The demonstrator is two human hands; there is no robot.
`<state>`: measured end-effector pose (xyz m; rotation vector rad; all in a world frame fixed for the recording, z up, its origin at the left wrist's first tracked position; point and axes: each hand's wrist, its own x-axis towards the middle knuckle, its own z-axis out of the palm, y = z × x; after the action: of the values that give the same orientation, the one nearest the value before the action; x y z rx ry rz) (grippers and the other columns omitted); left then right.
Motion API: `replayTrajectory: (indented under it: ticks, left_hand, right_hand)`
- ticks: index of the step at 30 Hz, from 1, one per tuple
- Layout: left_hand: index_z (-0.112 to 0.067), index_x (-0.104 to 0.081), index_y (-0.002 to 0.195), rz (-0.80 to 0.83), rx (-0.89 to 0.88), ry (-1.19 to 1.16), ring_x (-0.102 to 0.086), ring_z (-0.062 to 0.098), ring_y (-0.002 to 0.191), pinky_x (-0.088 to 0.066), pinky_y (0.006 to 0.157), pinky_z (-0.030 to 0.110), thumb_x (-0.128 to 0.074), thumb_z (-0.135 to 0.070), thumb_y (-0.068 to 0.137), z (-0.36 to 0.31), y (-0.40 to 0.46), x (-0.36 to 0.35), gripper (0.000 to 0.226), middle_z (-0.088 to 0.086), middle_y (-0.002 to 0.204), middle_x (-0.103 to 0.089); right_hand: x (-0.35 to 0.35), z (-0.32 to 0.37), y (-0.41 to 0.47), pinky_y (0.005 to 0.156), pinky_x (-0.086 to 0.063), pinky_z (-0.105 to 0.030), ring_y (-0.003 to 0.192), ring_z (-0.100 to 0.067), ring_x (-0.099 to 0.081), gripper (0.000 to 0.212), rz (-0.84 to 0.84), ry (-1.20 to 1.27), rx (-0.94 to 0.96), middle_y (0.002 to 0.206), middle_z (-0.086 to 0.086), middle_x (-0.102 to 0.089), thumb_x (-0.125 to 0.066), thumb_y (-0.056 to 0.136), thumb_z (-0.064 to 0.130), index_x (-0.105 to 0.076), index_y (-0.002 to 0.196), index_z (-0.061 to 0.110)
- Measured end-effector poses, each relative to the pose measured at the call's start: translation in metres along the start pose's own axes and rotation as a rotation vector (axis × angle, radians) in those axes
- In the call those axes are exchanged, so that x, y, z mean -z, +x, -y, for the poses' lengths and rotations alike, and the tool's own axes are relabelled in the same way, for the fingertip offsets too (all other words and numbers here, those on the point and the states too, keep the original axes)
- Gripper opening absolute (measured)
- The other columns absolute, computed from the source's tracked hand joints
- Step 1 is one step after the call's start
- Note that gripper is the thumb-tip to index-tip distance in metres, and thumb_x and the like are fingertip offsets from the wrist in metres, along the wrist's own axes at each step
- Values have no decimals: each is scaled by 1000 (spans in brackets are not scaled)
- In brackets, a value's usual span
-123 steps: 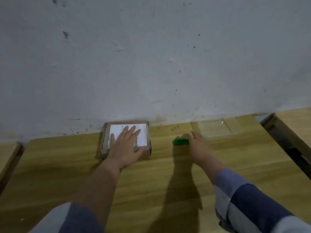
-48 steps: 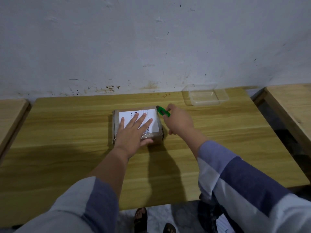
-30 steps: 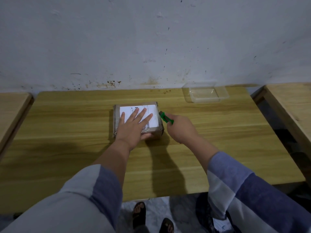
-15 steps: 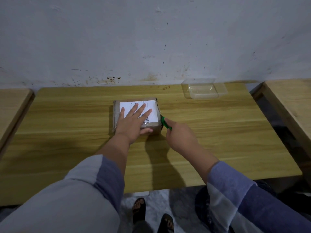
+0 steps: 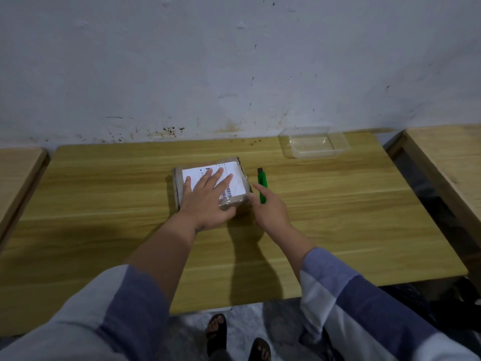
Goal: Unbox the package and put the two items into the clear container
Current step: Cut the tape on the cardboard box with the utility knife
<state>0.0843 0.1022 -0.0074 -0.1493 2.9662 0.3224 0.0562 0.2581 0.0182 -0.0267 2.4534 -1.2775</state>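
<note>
A brown cardboard package (image 5: pixel 240 175) with a white shipping label lies mid-table. My left hand (image 5: pixel 208 199) rests flat on its top, fingers spread, thumb along the near edge. My right hand (image 5: pixel 270 211) is at the package's near right corner, its thumb touching the corner and its index finger stretched out. A green box cutter (image 5: pixel 261 185) lies on the table just right of the package, its near end against my right fingers, with no grip on it visible. The clear container (image 5: pixel 313 145) stands empty at the back right by the wall.
The wooden table (image 5: pixel 338 217) ends at a grey stained wall behind. Another wooden table (image 5: pixel 447 157) stands to the right across a dark gap, and a further one (image 5: pixel 15 173) to the left. My sandalled feet (image 5: pixel 234 337) show below the near edge.
The cutter was in my right hand and ran down the package's right side; now it lies on the table beside the package and my right fingers are spread. My left hand stayed put.
</note>
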Motion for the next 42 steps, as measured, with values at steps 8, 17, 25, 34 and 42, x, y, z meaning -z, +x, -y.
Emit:
replayTrajectory:
  ticks: [8,17,25,34,42]
  left_hand:
    - [-44,-8,149,38,-66,75,9,12,148,3,115,57,-10,-80,77,48,31,13,81,-9,162,6]
    - [-42,4,150,49,-187,90,16,12,147,8,115,60,-5,-90,67,41,48,14,96,-10,160,13]
    - [-42,14,148,63,-343,197,19,12,146,11,118,52,-33,-90,66,51,48,14,106,-11,158,21]
    - [-34,12,150,-17,-74,157,18,19,147,6,116,55,-33,-86,71,-6,44,-6,104,-5,160,18]
    - [-36,12,150,46,-45,127,20,18,147,6,116,57,-37,-86,70,-18,43,-2,107,-5,159,21]
  right_hand:
    - [-28,9,19,96,-44,-32,121,-25,-55,48,-191,101,-114,132,-5,-60,-58,89,29,-48,136,25]
    - [-21,30,96,100,-48,-38,120,-29,-56,45,-237,185,-171,133,-11,-59,-61,89,22,-53,133,22]
    - [-10,27,112,101,-47,-44,126,-29,-49,68,-186,303,-108,149,-7,-40,-58,92,20,-21,148,30]
    - [-1,-7,81,48,-37,-24,51,-11,-46,33,-193,458,-175,88,-8,-66,-39,99,27,-51,130,33]
    - [5,-10,78,50,-37,-23,58,-9,-46,34,-179,424,-152,95,2,-54,-45,97,28,-55,128,34]
